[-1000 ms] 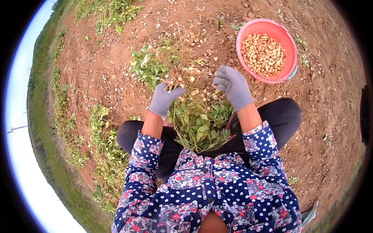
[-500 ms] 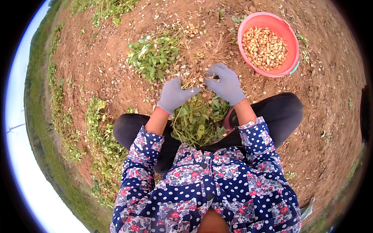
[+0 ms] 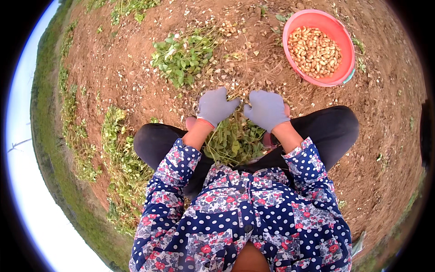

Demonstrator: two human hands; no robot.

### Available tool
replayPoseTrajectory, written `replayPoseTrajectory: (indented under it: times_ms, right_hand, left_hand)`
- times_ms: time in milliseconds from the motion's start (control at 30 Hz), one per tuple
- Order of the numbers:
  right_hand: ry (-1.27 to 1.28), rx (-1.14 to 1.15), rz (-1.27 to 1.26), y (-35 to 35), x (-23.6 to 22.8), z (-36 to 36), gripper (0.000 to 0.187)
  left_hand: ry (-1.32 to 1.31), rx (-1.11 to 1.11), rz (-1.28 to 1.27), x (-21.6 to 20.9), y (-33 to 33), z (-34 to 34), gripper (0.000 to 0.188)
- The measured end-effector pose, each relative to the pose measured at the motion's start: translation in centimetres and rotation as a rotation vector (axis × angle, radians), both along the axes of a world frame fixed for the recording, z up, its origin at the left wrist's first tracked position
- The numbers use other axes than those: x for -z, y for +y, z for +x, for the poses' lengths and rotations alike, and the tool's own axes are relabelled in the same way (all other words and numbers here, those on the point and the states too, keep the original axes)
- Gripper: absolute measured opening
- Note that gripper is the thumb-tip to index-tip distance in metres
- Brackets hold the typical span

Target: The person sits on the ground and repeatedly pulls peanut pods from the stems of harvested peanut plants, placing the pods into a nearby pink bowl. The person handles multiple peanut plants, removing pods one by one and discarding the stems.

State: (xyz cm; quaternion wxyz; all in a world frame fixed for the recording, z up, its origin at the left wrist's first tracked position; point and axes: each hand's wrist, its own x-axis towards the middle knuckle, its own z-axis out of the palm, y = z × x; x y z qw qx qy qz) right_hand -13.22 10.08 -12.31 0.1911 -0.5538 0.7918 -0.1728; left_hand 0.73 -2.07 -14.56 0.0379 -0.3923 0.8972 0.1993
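I see both gloved hands, left hand (image 3: 215, 107) and right hand (image 3: 266, 109), gripping the peanut plant (image 3: 233, 140) in my lap, roots forward; the pink basin (image 3: 319, 47) of pods sits within reach.

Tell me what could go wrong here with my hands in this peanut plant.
Both gloved hands, left hand and right hand, work the peanut plant over bare soil, so loosened pods could drop and get lost among the litter. The pink basin sits off to the right; tossed pods might miss it.

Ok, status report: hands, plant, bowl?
Left hand and right hand gloved, both gripping the peanut plant at lap. Pink bowl of pods front-right, apart. Nothing between.
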Motion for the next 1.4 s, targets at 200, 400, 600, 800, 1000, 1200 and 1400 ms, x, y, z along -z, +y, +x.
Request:
replayPoseTrajectory:
  times_ms: [200,400,600,800,1000,1200,1400]
  right_hand:
    - [-1.417,-0.038,0.246,5.9,0.9,1.4,0.024]
    - [-2.112,0.219,-0.344,2.1,0.2,0.6,0.023]
    - [-1.435,0.259,-0.159,0.5,0.2,1.0,0.020]
    - [-0.849,0.083,-0.351,0.3,2.9,4.3,0.019]
    - [-0.562,0.115,-0.295,0.1,4.8,4.6,0.021]
    - [-0.446,0.276,-0.677,-0.1,3.4,4.3,0.016]
    - [-0.357,0.099,-0.397,0.4,4.7,6.1,0.023]
  left_hand:
    - [0.016,-0.358,0.068,1.4,-4.3,0.8,0.058]
    - [0.602,-0.400,0.610,0.4,-4.4,2.3,0.040]
    - [0.654,-0.448,0.819,-3.8,-2.0,2.6,0.031]
    - [0.672,-0.442,0.811,-3.9,-0.8,0.8,0.026]
    - [0.769,-0.513,1.002,-4.5,-0.1,0.7,0.027]
    - [0.664,-0.313,0.752,-2.5,-0.6,2.7,0.041]
    - [0.848,-0.753,1.169,-0.5,-0.8,3.0,0.064]
